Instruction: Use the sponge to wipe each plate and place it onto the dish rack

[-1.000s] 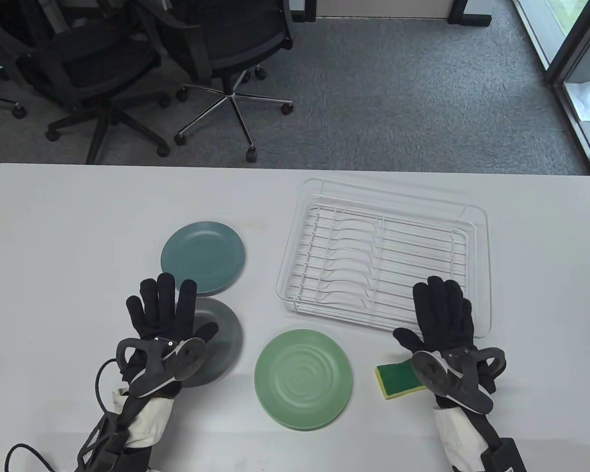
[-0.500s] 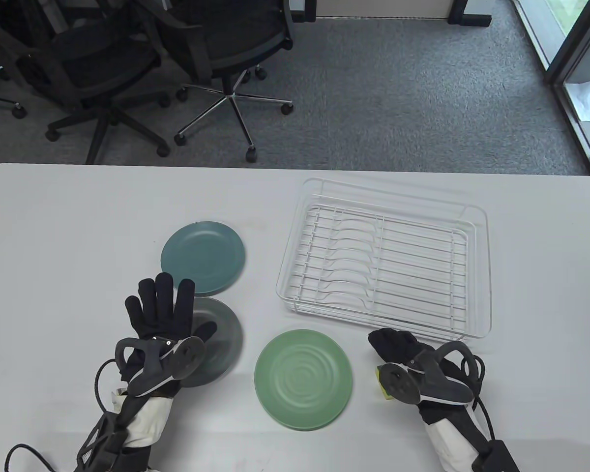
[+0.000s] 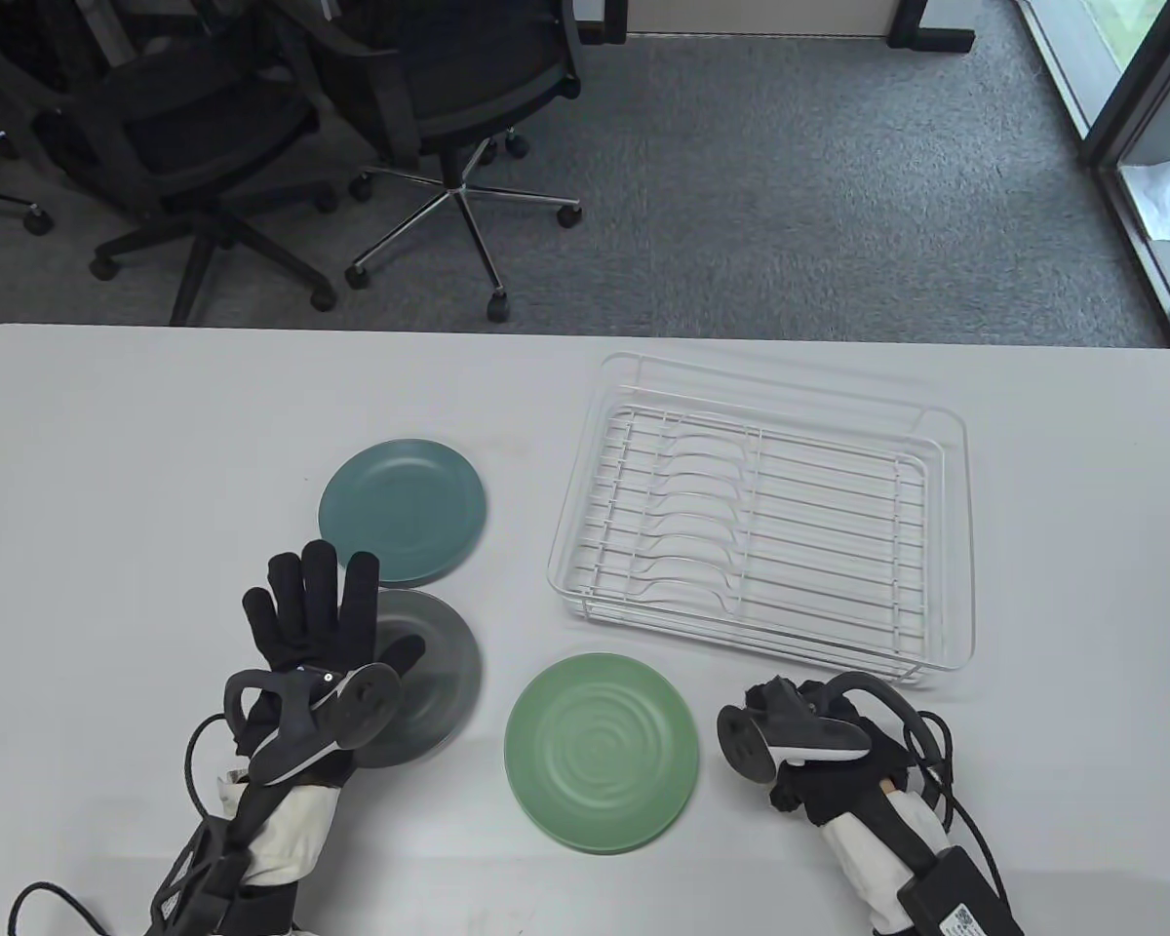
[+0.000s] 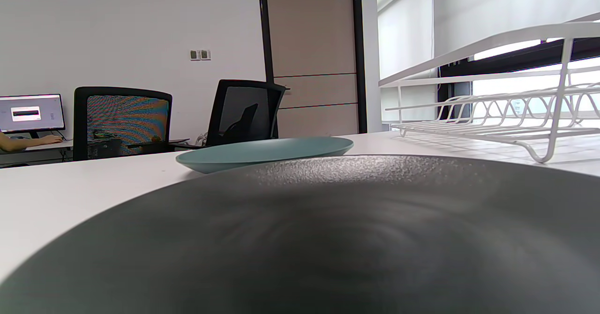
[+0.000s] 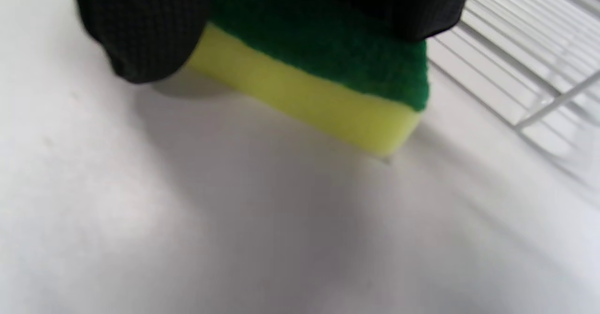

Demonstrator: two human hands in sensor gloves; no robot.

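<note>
Table view: high above the white table (image 3: pixel 107 439), looking steeply down, office chairs beyond the dish rack (image 3: pixel 760 507).
Left wrist view: barely above the grey plate (image 4: pixel 300 239), facing level across it, dish rack (image 4: pixel 506 112) to the right.
Right wrist view: very close, low over the tabletop, sponge (image 5: pixel 318 75) just left of the dish rack.
Shared: the dish rack shows in all three.

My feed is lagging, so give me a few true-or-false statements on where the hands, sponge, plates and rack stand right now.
1. The right hand grips the yellow-and-green sponge. True.
2. The white wire dish rack already holds a plate. False: it holds none.
3. The left hand is over the dark grey plate, fingers straight. True.
4. The light green ridged plate is stacked on the teal plate. False: they lie apart on the white table.
</note>
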